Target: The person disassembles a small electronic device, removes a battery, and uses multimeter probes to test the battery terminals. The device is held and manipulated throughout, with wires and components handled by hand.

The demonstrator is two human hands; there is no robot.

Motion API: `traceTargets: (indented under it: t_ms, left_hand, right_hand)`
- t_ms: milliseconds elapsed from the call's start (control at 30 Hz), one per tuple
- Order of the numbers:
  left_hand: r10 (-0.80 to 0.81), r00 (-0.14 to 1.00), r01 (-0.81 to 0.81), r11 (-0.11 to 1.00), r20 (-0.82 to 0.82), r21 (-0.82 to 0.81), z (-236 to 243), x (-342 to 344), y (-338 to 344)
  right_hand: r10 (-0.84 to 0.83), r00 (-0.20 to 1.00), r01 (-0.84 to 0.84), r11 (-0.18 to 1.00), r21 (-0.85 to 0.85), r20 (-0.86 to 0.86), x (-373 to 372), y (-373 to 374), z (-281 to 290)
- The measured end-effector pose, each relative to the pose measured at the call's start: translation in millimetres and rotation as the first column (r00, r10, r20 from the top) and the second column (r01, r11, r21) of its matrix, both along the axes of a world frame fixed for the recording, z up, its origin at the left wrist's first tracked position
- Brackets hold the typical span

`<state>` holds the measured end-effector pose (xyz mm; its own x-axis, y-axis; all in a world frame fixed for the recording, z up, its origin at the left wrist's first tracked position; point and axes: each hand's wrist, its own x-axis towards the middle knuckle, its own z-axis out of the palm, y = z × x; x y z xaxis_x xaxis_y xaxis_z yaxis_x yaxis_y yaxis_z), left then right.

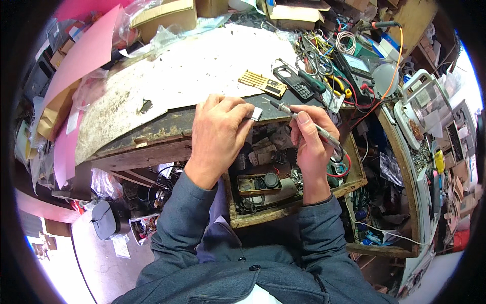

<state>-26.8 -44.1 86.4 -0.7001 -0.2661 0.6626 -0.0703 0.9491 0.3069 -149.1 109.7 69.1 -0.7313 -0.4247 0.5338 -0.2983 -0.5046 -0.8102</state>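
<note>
At frame centre, the left hand [218, 134] pinches a small white part [256, 113] above an open drawer [354, 183]. The right hand [310, 139] grips a soldering iron [304, 120], its tip beside the part.

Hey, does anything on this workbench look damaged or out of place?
Yes. The white sheet covering the bench is stained, with a dark hole worn through near its left side. An open wooden drawer under both hands is crammed with loose parts and tangled wires.

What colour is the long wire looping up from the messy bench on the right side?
The wire is orange. It shows in the head view, curving up past the right hand.
</note>
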Motion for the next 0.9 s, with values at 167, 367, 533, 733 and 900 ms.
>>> traceTargets:
  t_ms: [167,367,533,733,900]
  left_hand:
    - [-0.047,0.994,0.056,0.994,-0.099,0.092,0,-8,-10]
    - [-0.058,0.949,0.239,0.777,-0.311,0.583,-10,-1,-8]
    - [-0.071,0.910,0.377,0.551,-0.408,0.744,-19,8,-1]
    - [-0.022,0.879,0.446,0.390,-0.476,0.805,-18,19,5]
    - [0.021,0.835,0.544,0.123,-0.551,0.830,-14,25,5]
  right_hand:
    - [-0.005,0.999,0.006,0.999,-0.033,0.031,-2,1,-1]
    - [-0.001,0.998,0.003,0.999,-0.043,0.059,-5,1,-3]
    - [-0.016,0.998,0.016,1.000,-0.003,0.055,-2,1,-1]
    - [-0.006,0.999,0.006,1.000,0.010,0.047,-1,1,-3]
    - [0.011,0.998,-0.011,1.000,0.018,0.054,-1,0,-4]
